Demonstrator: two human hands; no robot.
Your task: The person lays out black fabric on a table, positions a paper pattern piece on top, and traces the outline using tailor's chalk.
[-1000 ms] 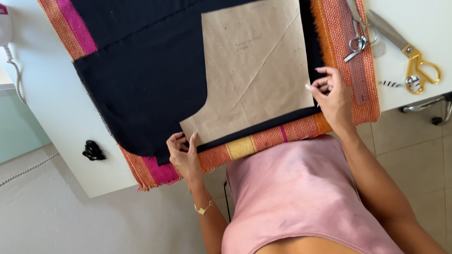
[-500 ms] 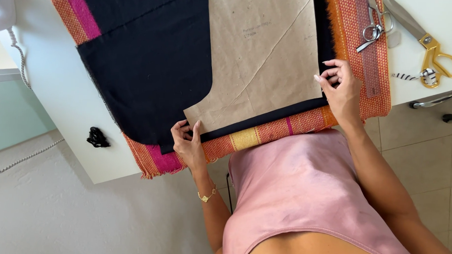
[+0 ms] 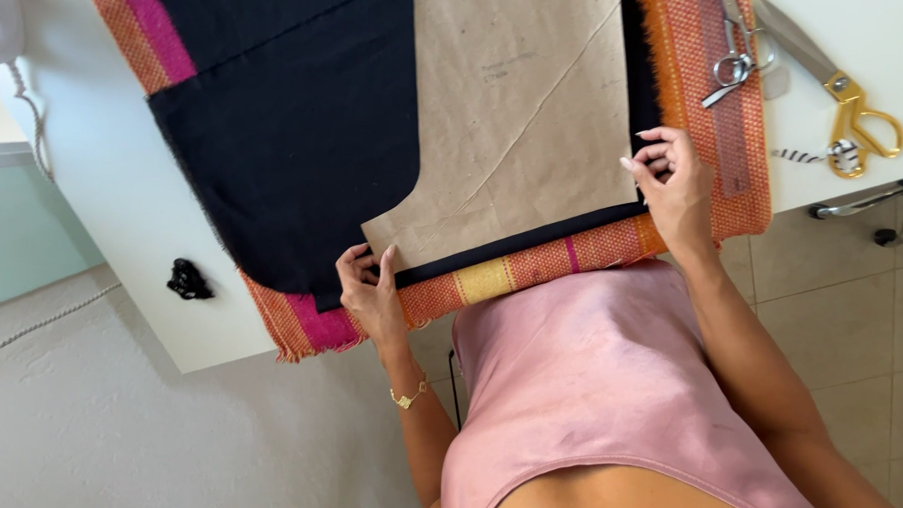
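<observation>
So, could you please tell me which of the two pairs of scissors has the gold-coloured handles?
The larger pair, lying on the bare white table at far right. The smaller scissors are all silver and rest on the orange woven border.

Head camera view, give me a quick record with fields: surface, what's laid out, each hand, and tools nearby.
surface: white table
laid out: brown paper pattern flat on black fabric with an orange and pink woven border
left hand: fingertips on the pattern's near left corner
right hand: fingers at the pattern's near right corner
tools: gold-handled scissors, small silver scissors, black clip
</observation>
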